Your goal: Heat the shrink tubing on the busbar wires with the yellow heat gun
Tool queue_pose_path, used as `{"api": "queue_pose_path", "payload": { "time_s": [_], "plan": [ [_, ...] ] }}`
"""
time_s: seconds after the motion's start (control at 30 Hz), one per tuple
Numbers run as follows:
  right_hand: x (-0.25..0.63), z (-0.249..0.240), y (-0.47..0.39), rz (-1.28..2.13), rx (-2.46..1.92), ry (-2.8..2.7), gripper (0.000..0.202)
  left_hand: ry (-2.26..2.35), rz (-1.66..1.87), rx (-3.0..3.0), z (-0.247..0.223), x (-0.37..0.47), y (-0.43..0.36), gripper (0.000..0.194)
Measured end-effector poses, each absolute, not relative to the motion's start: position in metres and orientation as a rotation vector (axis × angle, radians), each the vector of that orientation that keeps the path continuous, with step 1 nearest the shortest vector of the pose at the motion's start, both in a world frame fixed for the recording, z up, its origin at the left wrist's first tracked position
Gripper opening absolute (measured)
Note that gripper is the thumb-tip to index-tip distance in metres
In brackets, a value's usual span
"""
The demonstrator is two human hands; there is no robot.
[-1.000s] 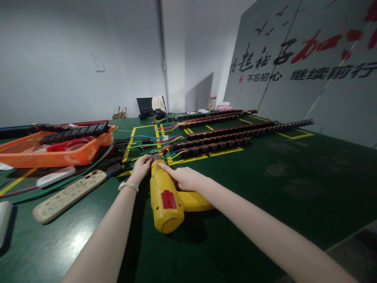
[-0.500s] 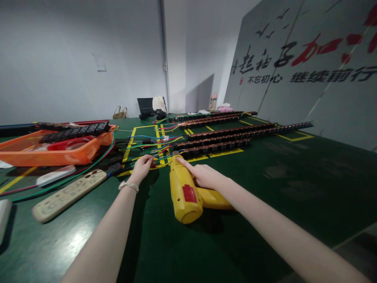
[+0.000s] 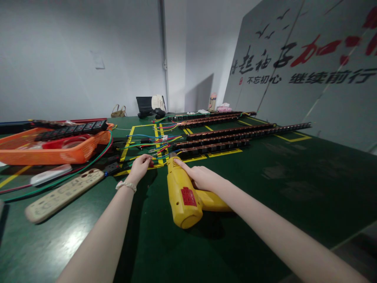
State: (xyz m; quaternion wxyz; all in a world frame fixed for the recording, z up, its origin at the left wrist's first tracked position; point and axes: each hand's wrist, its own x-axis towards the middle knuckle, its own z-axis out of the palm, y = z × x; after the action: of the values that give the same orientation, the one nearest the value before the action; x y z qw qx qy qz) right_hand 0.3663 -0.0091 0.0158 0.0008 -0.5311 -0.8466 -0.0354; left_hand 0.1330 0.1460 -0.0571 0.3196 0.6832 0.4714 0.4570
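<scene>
Yellow marks the heat gun (image 3: pixel 183 192) at six o'clock, clasped in the right grip (image 3: pixel 206 179) — apparently an aiming step, needing steadiness near the wires (image 3: pixel 163 148) — with the left grip (image 3: pixel 140 167) pinched at eight, contents unclear.

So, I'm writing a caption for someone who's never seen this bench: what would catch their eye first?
Probably the yellow heat gun, held in the right hand near the middle of the view. Next might come the orange basket on the left of the green table, then the board with big red and black lettering at the upper right.
</scene>
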Motion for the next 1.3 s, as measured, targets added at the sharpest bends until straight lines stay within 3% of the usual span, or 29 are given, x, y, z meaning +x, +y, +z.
{"api": "queue_pose_path", "payload": {
  "time_s": [0.63, 1.3],
  "plan": [
    [0.314, 0.007, 0.015, -0.106, -1.394, -2.728, 0.088, 1.269, 1.207, 1.900, -0.053, 0.130, 0.148, 0.022],
    [0.319, -0.003, 0.021, -0.122, -1.373, -2.721, 0.092, 1.268, 1.145, 1.920, -0.047, 0.130, 0.140, 0.025]
  ]
}}
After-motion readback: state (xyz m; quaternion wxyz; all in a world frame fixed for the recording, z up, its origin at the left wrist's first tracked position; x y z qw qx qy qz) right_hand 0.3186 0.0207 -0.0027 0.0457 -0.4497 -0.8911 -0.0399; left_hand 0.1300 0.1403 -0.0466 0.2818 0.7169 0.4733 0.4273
